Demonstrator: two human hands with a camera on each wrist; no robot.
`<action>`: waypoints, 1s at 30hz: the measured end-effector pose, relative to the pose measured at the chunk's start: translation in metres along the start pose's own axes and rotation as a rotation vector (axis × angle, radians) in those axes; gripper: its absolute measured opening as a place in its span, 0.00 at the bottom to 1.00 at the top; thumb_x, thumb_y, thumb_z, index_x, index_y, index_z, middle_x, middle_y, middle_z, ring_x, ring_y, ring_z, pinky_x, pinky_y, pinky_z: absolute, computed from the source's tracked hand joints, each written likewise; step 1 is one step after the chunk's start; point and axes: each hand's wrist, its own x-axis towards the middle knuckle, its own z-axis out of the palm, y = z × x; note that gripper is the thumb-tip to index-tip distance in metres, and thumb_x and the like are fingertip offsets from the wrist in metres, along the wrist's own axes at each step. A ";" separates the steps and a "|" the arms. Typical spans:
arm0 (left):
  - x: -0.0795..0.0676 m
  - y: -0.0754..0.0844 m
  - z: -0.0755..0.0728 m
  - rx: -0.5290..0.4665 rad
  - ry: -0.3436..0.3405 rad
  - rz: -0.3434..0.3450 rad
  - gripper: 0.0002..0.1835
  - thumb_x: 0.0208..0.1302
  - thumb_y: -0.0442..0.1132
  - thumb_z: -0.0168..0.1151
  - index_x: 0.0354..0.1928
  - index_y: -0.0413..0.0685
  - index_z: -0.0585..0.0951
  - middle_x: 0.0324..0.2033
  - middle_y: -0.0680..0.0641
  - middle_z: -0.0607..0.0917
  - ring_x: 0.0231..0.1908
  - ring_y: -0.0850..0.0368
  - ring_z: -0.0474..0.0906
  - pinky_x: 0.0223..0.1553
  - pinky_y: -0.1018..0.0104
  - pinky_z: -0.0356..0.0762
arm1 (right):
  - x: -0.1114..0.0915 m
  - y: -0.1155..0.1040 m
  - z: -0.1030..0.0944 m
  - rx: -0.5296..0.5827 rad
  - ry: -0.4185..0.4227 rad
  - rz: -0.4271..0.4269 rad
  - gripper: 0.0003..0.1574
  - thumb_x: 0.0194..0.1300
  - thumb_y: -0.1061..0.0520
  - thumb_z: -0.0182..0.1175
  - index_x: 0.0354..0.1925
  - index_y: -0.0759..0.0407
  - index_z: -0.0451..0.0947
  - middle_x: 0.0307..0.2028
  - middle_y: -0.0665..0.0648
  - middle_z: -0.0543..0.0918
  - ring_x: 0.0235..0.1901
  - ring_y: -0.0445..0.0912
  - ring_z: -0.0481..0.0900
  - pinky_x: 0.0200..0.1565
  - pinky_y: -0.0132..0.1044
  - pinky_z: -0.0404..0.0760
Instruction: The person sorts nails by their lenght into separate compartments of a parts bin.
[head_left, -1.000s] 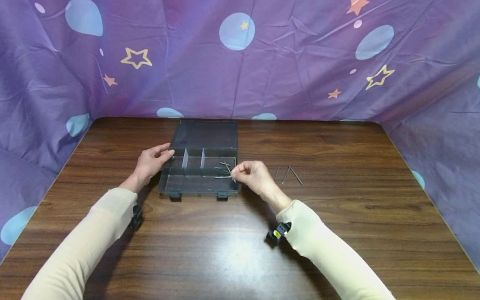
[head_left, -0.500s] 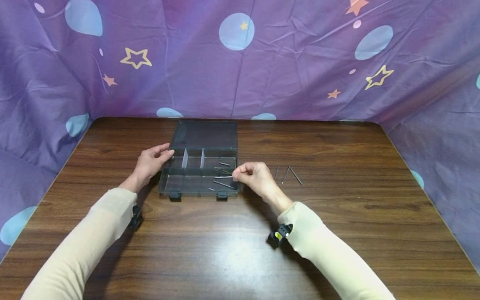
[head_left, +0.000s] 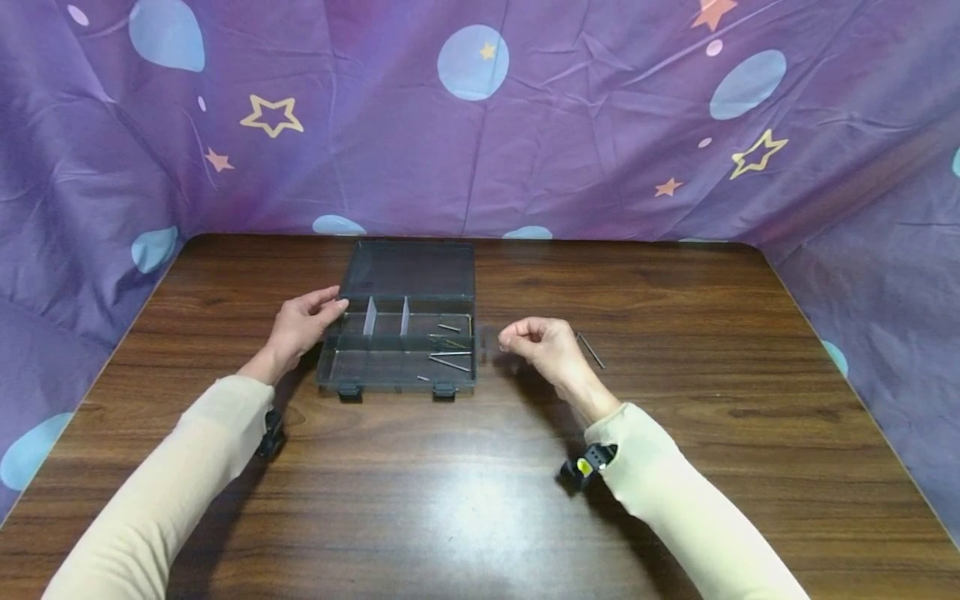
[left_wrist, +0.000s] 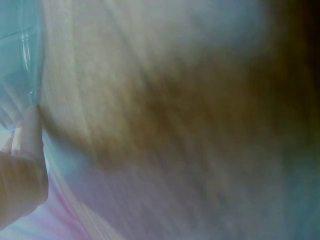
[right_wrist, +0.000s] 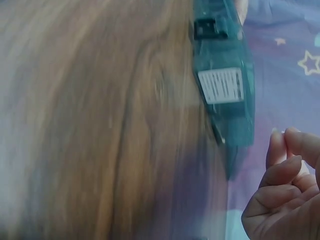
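Wood table (head_left: 712, 458): L fingers (head_left: 320, 297), nearly straight, touch box (head_left: 408, 271) nr back edge, R fingers (head_left: 521, 326) pinch nothing, & bumps cd spill nails (head_left: 450, 355).

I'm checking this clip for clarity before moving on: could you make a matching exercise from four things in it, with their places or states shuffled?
Things
1. Dark, see-through plastic box
2. Left hand
3. Right hand
4. Rightmost thin, grey metal rod

Places or states
A. Thumb and fingertip drawn together, right of the box
B. Loose on the brown wood-grain table
C. Lid open
D. At the box's left edge

Pairs: 1-C, 2-D, 3-A, 4-B
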 end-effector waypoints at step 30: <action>-0.001 0.002 0.000 -0.006 0.000 -0.005 0.30 0.68 0.48 0.54 0.68 0.42 0.65 0.61 0.36 0.72 0.59 0.47 0.70 0.35 0.84 0.70 | -0.007 0.041 -0.097 -0.169 0.156 0.139 0.15 0.61 0.64 0.61 0.41 0.78 0.76 0.18 0.35 0.76 0.20 0.32 0.70 0.24 0.25 0.70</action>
